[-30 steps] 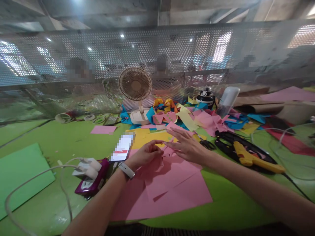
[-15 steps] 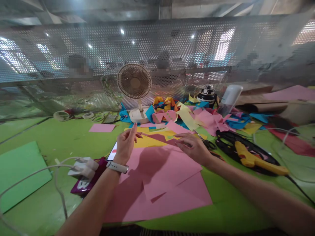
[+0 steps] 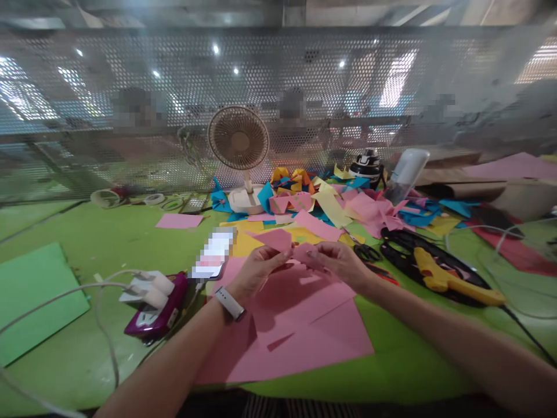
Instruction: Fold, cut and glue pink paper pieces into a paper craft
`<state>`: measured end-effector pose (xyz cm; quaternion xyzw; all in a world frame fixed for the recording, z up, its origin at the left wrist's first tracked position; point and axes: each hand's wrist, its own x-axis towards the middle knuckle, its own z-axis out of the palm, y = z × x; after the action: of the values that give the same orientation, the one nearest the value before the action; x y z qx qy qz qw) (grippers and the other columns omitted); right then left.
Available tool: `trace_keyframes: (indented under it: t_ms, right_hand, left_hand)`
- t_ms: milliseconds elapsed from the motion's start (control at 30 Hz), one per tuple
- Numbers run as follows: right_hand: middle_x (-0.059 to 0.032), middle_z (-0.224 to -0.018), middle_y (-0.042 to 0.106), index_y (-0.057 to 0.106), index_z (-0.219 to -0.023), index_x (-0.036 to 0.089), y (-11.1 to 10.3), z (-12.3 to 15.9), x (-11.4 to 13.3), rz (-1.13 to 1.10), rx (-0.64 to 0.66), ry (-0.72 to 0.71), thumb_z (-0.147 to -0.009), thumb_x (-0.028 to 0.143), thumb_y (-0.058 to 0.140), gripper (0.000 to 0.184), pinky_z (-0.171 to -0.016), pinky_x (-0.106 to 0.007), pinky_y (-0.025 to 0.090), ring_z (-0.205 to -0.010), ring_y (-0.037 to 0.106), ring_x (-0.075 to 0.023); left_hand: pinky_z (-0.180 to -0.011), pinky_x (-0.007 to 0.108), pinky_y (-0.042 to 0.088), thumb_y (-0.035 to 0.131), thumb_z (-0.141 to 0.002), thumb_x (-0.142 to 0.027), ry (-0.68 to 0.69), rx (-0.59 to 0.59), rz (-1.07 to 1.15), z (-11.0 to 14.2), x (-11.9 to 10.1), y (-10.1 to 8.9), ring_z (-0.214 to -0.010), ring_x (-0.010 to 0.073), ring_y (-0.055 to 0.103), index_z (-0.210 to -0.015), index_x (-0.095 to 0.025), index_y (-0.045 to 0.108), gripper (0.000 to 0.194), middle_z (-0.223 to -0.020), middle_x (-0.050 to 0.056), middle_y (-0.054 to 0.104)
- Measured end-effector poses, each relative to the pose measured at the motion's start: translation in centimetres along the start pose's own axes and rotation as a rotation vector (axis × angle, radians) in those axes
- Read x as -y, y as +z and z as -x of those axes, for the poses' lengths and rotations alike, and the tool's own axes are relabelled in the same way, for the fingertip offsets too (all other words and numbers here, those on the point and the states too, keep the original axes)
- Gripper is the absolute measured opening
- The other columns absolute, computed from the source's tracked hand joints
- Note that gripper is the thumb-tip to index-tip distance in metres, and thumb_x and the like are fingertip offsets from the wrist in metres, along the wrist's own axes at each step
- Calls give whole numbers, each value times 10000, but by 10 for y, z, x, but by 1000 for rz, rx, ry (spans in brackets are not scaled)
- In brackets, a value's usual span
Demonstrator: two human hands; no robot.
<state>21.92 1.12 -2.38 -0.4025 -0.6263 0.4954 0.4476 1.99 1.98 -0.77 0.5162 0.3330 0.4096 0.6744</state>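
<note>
Both hands pinch a folded piece of pink paper (image 3: 278, 238) above the middle of the table. My left hand (image 3: 261, 266), with a white-strapped watch (image 3: 230, 302) at the wrist, grips its left side. My right hand (image 3: 337, 260) closes on the right part, near a narrow pink flap. Underneath, large pink paper sheets (image 3: 304, 354) lie overlapped, with a cut or fold showing near the centre. Yellow paper (image 3: 243, 246) lies just beyond the hands. Scissors (image 3: 366, 251) rest to the right of my right hand.
A phone (image 3: 215, 252) and a purple power strip (image 3: 159, 310) with white plugs lie left. A yellow glue gun (image 3: 452, 278) sits in a black tray at right. Behind are a small fan (image 3: 238, 141), a heap of coloured paper scraps (image 3: 369, 210) and a bottle (image 3: 407, 174). Green paper (image 3: 41, 302) lies far left.
My hands have come together; the left moved right and down, uncovering the phone. The pink paper, seen nearly edge-on before, now shows its folded faces between both hands.
</note>
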Motion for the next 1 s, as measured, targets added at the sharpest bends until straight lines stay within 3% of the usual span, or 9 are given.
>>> trace_keyframes:
  t_ms: [133,333,467,667,833,1000]
  right_hand:
    - [52,-528,441,549,-599,151,4,3,7,22,0,-3,-756,453,592,343,-449,-205,292,-477,379,-63]
    - [16,-571,579,580,-661,146,4,5,10,-68,62,75,-727,434,637,301,-470,-202,407,-494,521,-80]
    - [-1,-585,615,574,-654,144,5,5,9,-65,41,95,-716,451,643,321,-427,-199,437,-440,519,-72]
    - [-3,-604,638,564,-684,151,4,5,8,-98,36,90,-715,445,647,308,-431,-184,448,-463,550,-75]
    - [-11,-584,638,580,-667,134,2,4,0,-75,158,120,-678,441,684,325,-416,-203,459,-457,556,-91]
    - [15,-520,601,606,-705,136,-3,3,-1,-66,116,85,-733,430,640,297,-419,-183,398,-445,537,-77]
  left_hand:
    - [-746,313,493,663,-737,-345,-15,-15,-67,2,2,-2,-762,183,646,-825,-139,693,226,-840,68,697]
    - [-751,296,495,694,-710,-336,-33,-79,15,1,3,-3,-769,176,649,-799,-134,697,221,-818,69,698]
    - [-735,273,498,723,-672,-349,-65,-130,34,0,3,-2,-714,150,641,-770,-128,702,243,-784,71,699]
    - [-785,325,499,698,-699,-364,-60,-87,-7,6,2,5,-897,224,630,-845,-134,704,272,-927,100,688]
    - [-771,315,499,721,-671,-331,-29,-148,30,4,5,2,-828,200,644,-786,-143,706,221,-864,75,698]
    - [-753,285,491,718,-680,-320,-5,-162,66,1,5,-4,-851,185,634,-809,-157,707,208,-876,67,697]
